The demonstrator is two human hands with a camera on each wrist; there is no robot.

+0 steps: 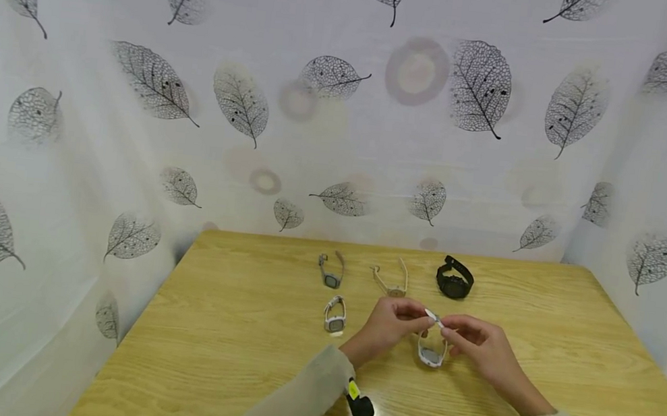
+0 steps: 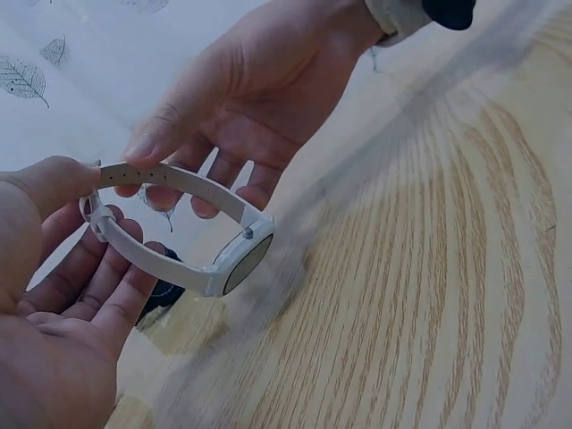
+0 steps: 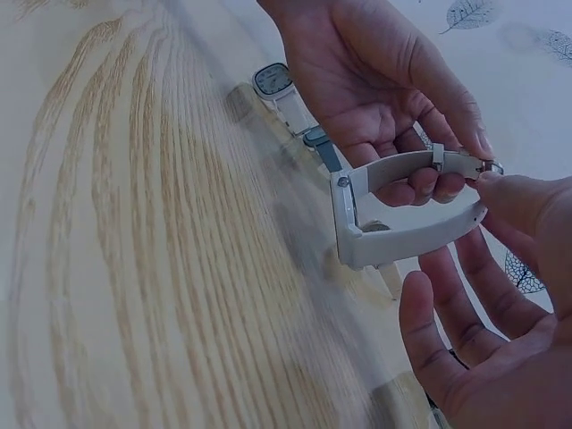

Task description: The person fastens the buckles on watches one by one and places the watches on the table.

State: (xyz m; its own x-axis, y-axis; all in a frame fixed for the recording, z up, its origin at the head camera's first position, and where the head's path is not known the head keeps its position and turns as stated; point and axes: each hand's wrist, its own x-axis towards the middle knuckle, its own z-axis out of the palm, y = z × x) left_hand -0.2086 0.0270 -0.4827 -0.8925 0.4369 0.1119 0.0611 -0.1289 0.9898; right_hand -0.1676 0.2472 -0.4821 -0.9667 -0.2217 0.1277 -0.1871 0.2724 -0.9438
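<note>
Pinching white watch (image 1: 430, 364) at both ends: left hand (image 1: 390, 320) on buckle (image 3: 488, 167), right hand (image 1: 482, 346) on holed strap (image 2: 198, 185), with dial (image 1: 430, 356) at six o'clock below. Best to steady buckle, feeding strap straight, without twisting.

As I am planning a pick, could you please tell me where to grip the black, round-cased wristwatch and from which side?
I'd pinch the black wristwatch by its case's left and right edges, coming from the near side: its face points that way, while the strap loops behind.
</note>
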